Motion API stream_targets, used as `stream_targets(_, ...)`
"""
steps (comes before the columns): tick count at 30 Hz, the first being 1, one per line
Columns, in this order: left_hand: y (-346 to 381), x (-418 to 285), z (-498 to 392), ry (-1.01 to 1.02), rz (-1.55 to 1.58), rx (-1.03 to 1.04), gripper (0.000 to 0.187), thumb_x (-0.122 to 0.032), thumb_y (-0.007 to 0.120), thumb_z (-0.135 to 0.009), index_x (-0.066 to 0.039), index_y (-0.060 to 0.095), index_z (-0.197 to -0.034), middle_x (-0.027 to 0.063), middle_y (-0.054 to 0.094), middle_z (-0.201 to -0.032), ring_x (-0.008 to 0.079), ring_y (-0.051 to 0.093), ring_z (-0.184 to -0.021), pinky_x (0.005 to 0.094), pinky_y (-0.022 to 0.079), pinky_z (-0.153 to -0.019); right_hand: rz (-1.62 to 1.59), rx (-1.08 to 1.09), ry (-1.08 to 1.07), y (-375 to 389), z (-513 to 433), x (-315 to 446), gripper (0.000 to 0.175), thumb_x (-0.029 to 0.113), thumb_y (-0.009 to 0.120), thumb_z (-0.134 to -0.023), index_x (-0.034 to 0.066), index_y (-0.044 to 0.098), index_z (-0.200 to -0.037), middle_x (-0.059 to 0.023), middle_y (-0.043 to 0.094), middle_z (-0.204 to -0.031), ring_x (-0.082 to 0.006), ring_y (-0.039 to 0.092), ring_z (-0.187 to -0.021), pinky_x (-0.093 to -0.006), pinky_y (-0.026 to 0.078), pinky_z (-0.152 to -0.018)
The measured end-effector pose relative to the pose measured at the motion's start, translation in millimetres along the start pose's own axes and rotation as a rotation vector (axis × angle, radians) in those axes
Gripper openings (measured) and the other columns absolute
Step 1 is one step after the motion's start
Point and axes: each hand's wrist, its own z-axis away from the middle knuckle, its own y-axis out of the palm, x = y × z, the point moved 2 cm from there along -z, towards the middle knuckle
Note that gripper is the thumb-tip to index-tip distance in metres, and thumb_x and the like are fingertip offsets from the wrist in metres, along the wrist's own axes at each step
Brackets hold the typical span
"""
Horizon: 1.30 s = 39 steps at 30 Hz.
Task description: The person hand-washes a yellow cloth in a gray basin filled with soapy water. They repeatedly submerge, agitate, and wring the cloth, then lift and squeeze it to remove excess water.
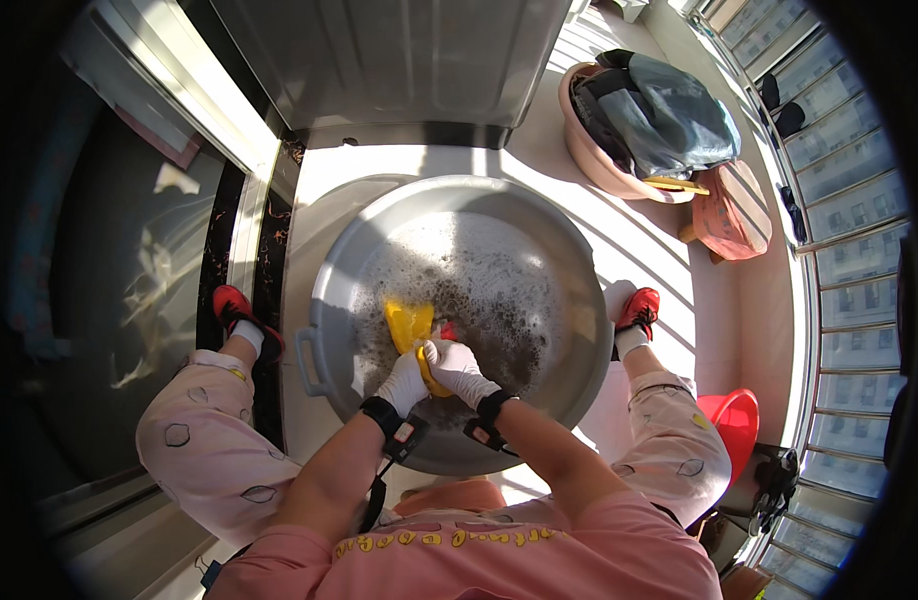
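A large grey plastic basin (pixel 330 274) holds dark, foamy water. Both my hands wear white gloves and meet over its near half. My left hand (pixel 405 384) is closed on a wet yellow cloth (pixel 408 324), part of which spreads away from me towards the foam. Against it, my right hand (pixel 451 365) grips the same cloth, and a yellow fold hangs between the hands. A small red piece (pixel 448 331) shows just beyond my right hand; what it belongs to is hidden. Black straps with small devices are round both wrists.
A grey metal appliance (pixel 399 67) stands beyond the basin. At the back right are a pink tub (pixel 579 150) heaped with dark clothes (pixel 669 112) and a small stool (pixel 733 214). A red bucket (pixel 738 427) is by my right knee, near the barred window. A doorway threshold runs along the left.
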Motion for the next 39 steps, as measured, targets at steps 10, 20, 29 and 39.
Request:
stream_targets(10, 0, -29, -3, 0.204, -0.338, -0.458, 0.042, -0.039, 0.042, -0.093, -0.004, 0.047, -0.114, 0.0107, 0.057, -0.105, 0.0221, 0.057, -0.096, 0.0362, 0.049, -0.078, -0.130, -0.137, -0.019, -19, -3, -28, 0.028, 0.023, 0.060, -0.079, 0.0058, 0.051, -0.101, -0.0182, 0.054, -0.106, -0.0353, 0.054, -0.098, -0.0381, 0.043, -0.084)
stream_targets(20, 25, -2, 16, -0.249, -0.113, -0.658, 0.069, -0.047, 0.057, -0.082, -0.020, 0.025, -0.136, 0.0074, 0.033, -0.136, 0.0357, 0.028, -0.127, 0.0625, 0.017, -0.100, 0.469, 0.079, 0.241, -15, -12, -81, 0.097, 0.024, 0.077, -0.058, 0.0147, 0.023, -0.138, -0.0255, 0.037, -0.126, -0.0380, 0.052, -0.103, -0.0377, 0.046, -0.087)
stream_targets(29, 13, -1, -3, -0.187, -0.017, -0.347, 0.057, -0.055, 0.053, -0.082, -0.014, 0.045, -0.119, 0.0077, 0.052, -0.112, 0.0249, 0.050, -0.102, 0.0490, 0.040, -0.088, -0.184, 0.097, 0.107, 14, 15, -40, 0.040, 0.020, 0.070, -0.074, 0.0011, 0.057, -0.108, -0.0144, 0.062, -0.098, -0.0185, 0.059, -0.093, -0.0285, 0.047, -0.079)
stream_targets(39, -36, -1, -28, 0.116, -0.096, -0.357, 0.025, -0.014, 0.043, -0.088, -0.001, 0.051, -0.108, 0.0129, 0.058, -0.099, 0.0259, 0.058, -0.090, 0.0374, 0.047, -0.083, -0.006, -0.229, 0.019, 2, -3, 1, 0.032, 0.034, 0.047, -0.085, 0.0047, 0.061, -0.089, -0.0176, 0.062, -0.082, -0.0361, 0.059, -0.080, -0.0405, 0.048, -0.071)
